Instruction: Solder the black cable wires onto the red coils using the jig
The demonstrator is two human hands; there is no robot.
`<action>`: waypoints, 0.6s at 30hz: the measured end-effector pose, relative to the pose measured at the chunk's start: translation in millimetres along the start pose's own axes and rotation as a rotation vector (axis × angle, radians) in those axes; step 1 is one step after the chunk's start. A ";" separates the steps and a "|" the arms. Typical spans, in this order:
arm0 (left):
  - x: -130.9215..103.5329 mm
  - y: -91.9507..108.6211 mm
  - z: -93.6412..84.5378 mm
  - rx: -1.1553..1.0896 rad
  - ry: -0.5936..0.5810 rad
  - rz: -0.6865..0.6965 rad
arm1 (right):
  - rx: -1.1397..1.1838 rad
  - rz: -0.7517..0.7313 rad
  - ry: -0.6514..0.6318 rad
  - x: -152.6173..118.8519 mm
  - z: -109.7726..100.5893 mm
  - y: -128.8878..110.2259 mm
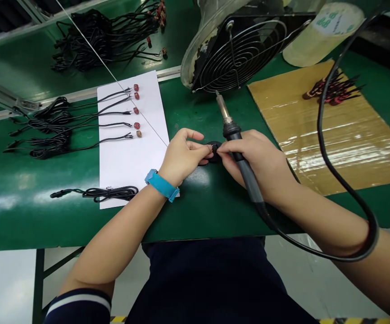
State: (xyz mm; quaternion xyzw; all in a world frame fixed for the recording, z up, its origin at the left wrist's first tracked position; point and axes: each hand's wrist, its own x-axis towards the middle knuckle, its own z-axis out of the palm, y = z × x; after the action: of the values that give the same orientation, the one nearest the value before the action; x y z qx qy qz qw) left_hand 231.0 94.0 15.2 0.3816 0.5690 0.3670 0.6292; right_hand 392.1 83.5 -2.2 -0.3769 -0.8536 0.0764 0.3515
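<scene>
My right hand [260, 162] holds a soldering iron [247, 173], its metal tip pointing up and away toward the fan. The thumb and forefinger of that hand also meet at a small black round part [214, 152] on the green bench. From the other side, my left hand [184, 155] pinches at the same part, with a blue strap [163, 184] round its wrist. What exactly sits between the fingertips is too small to tell. Left of my hands, a white sheet [130, 166] bears several black cables ending near small red rings [136, 110].
A black fan [245, 54] stands behind my hands, a plastic bottle [323, 33] beside it. Brown board [343, 148] at right bears dark red parts [337, 90]. Black cables [93, 38] are heaped at back left; one coiled cable [114, 193] lies near the front. The iron's cord loops over my right forearm.
</scene>
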 end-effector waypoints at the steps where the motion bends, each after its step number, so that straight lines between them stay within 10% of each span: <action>1: 0.2 -0.5 -0.2 -0.006 -0.001 0.003 | -0.008 -0.020 -0.037 2.7 -0.6 0.1; 8: 0.3 -1.9 -0.5 -0.007 -0.006 -0.005 | -0.025 -0.048 -0.138 13.7 -5.6 6.1; 18: -0.7 1.6 -1.1 0.031 -0.039 -0.041 | 0.153 0.310 0.330 -42.1 -22.8 -12.8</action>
State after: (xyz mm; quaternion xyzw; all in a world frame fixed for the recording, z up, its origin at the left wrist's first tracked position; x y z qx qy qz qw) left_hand 229.8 94.2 16.8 0.3867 0.5699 0.3377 0.6416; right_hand 419.3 42.0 -3.1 -0.4832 -0.7081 0.1312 0.4978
